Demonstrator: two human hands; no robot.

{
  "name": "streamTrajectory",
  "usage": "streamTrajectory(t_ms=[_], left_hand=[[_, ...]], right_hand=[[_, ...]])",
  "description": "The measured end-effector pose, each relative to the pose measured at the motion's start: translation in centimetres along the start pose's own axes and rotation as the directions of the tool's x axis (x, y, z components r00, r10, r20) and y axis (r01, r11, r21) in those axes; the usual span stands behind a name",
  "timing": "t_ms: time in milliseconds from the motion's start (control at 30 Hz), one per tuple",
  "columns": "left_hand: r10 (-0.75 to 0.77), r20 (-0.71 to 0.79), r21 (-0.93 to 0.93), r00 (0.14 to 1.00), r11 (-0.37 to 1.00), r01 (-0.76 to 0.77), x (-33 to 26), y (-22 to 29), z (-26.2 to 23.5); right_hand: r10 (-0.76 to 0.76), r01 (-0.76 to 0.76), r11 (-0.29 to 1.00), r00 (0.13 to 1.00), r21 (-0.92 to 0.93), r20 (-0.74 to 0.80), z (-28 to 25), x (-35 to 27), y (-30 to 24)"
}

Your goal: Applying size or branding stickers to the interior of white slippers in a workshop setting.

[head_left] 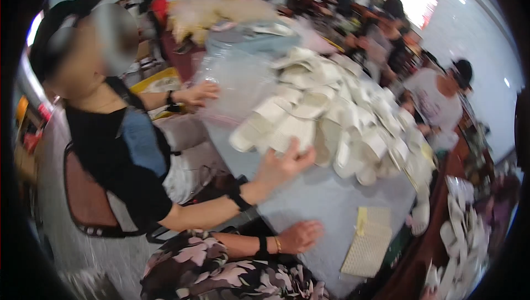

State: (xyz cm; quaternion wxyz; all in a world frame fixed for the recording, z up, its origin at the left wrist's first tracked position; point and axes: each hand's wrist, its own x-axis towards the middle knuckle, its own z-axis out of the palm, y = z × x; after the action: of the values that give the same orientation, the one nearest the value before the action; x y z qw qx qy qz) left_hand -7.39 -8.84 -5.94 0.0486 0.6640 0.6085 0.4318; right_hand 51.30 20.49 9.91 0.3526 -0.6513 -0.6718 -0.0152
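Observation:
My left hand [301, 237], with a black wristband and a gold-coloured bracelet, rests low over the grey tabletop [331, 206]. It looks open, its fingers loosely bent and somewhat blurred, and I see nothing in it. Nearby to the right lies a flat cream textured sheet [369, 243] with a yellow strip along one edge. Farther off, a large heap of cream-white slippers [337, 112] covers much of the table. My right hand is not in view. A camouflage-patterned garment [221, 272] shows under my left forearm.
A co-worker in black [105, 151] sits at left, one hand [281, 167] at the heap's near edge, the other [201, 93] by clear plastic bags [234, 79]. More white slippers [458, 233] lie at lower right. Other people work beyond the table.

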Motion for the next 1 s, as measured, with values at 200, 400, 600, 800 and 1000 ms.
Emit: streamTrajectory(t_ms=[200,400,600,800,1000], left_hand=[[-0.102,0.021,0.026,0.995,0.994,0.102,0.1,0.8,-2.8],[-0.043,0.012,0.006,0.999,0.999,0.043,-0.7,0.1,0.5],[-0.053,-0.011,-0.071,0.999,0.996,0.052,-0.4,1.0,0.1],[-0.067,-0.042,-0.067,0.997,0.996,0.064,-0.6,0.9,-0.1],[-0.078,0.018,-0.155,0.997,0.985,0.080,0.8,0.3,1.0]], right_hand=[[0.307,-0.409,0.836,0.901,0.366,0.306,0.0,1.7,-5.5],[0.426,-0.436,0.771,0.895,0.465,0.133,-0.9,4.1,-6.2],[0.164,-0.354,0.639,0.930,0.684,0.328,8.4,9.3,-15.9],[0.019,-0.347,0.471,0.923,0.811,0.384,10.2,9.1,-22.4],[-0.025,-0.353,0.327,0.924,0.877,0.381,8.0,6.0,-27.0]])
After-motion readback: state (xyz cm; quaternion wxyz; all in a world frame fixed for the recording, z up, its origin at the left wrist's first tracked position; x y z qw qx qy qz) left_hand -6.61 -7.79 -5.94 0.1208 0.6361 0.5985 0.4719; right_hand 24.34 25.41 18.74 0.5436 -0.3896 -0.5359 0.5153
